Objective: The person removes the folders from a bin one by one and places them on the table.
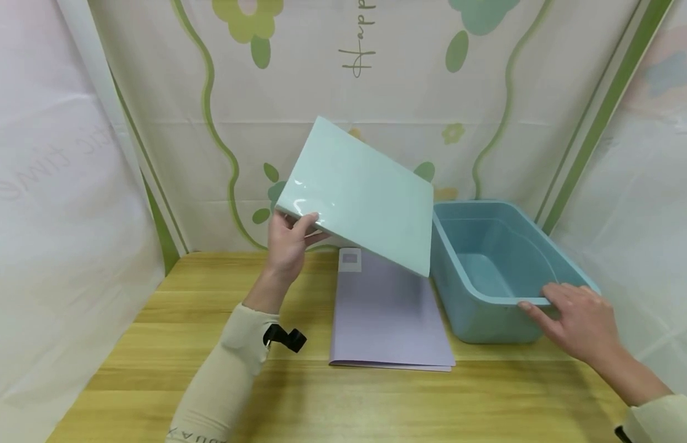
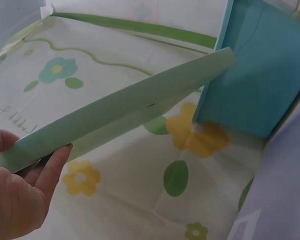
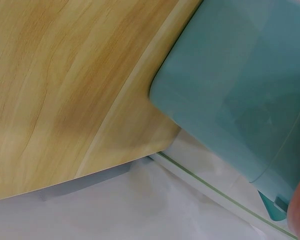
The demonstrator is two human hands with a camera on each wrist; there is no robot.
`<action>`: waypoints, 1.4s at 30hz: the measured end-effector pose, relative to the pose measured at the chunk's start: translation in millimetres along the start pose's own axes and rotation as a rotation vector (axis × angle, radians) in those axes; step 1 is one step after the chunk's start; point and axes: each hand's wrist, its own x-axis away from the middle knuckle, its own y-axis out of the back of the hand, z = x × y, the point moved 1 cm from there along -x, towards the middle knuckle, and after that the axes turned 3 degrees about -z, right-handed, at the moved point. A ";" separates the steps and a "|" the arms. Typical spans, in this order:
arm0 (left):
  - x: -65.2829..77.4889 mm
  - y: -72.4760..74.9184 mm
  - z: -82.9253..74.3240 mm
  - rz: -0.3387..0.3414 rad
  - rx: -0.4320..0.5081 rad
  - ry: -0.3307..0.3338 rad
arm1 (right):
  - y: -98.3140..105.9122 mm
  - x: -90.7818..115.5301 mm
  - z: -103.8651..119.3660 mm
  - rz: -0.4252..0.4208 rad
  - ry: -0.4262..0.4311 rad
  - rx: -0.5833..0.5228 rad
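My left hand [image 1: 288, 246] pinches a pale mint-green file folder [image 1: 365, 197] by its lower left edge, thumb on the cover and fingers beneath. The folder hangs tilted in the air, its far right corner close to the blue bin. In the left wrist view its thick edge [image 2: 120, 107] faces the camera. My right hand [image 1: 578, 317] grips the near right rim of a blue plastic bin [image 1: 459, 295], thumb lying along the outside. Under the raised folder, a lilac folder [image 1: 390, 326] with a white label lies on the table; its upper part is partly hidden.
The wooden table [image 1: 155, 363] spreads under everything. Behind it hangs a fabric backdrop [image 1: 376, 86] printed with flowers, and more white cloth [image 1: 44, 184] closes off both sides. Inside the bin, the visible floor is bare. The bin stands left of the right-hand cloth.
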 end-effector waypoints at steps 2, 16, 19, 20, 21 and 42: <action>-0.4 2.5 0.5 -0.008 0.005 0.014 | 0.0 -0.5 0.2 0.001 -0.001 0.000; 3.0 19.2 5.7 -0.003 -0.042 0.053 | -1.9 0.0 -1.7 0.007 -0.010 -0.002; 3.5 22.4 7.2 -0.025 -0.059 0.068 | -2.0 -0.2 -2.4 0.005 -0.011 -0.001; 3.5 23.7 8.1 -0.032 -0.065 0.072 | -2.0 -0.3 -2.5 0.004 -0.011 -0.002; 3.7 24.9 8.4 -0.036 -0.073 0.075 | -1.9 -0.3 -2.5 0.002 -0.010 -0.002; 4.6 63.8 0.2 -0.100 -0.090 0.097 | 0.6 -1.3 -0.9 -0.004 -0.003 -0.004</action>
